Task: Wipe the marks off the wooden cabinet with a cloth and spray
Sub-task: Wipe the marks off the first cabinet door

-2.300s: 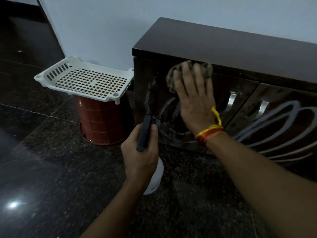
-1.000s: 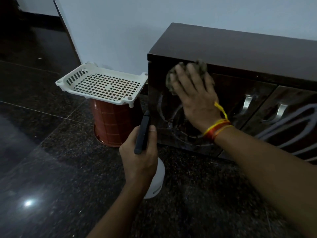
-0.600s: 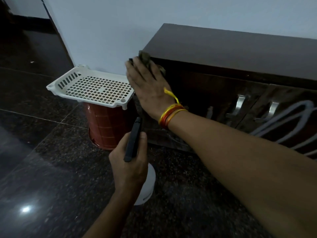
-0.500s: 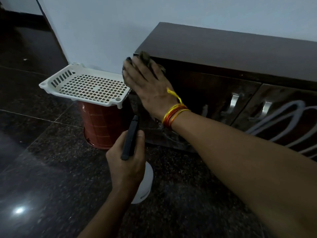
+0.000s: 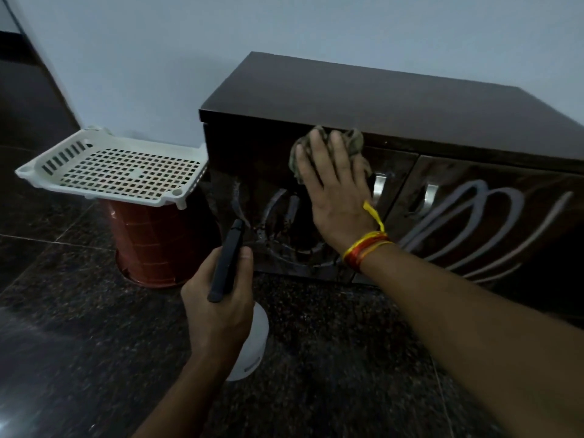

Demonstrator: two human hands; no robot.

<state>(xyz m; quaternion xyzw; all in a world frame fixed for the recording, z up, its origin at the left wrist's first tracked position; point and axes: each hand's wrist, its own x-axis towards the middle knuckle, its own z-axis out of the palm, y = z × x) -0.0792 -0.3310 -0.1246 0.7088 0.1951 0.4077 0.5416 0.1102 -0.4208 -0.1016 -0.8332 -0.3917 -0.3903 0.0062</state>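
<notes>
Right hand (image 5: 335, 188) presses cloth (image 5: 354, 143) flat against glossy dark cabinet (image 5: 379, 99); left hand (image 5: 218, 308) grips spray bottle (image 5: 249, 349).

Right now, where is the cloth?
The cloth is pressed under the right hand against the cabinet's left door, near its top edge.

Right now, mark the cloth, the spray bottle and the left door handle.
cloth (image 5: 355, 141): head view, on the bunched fabric above the fingertips of the right hand.
spray bottle (image 5: 257, 343): head view, on the white body below the left hand.
left door handle (image 5: 378, 187): head view, on the metal bar.
</notes>
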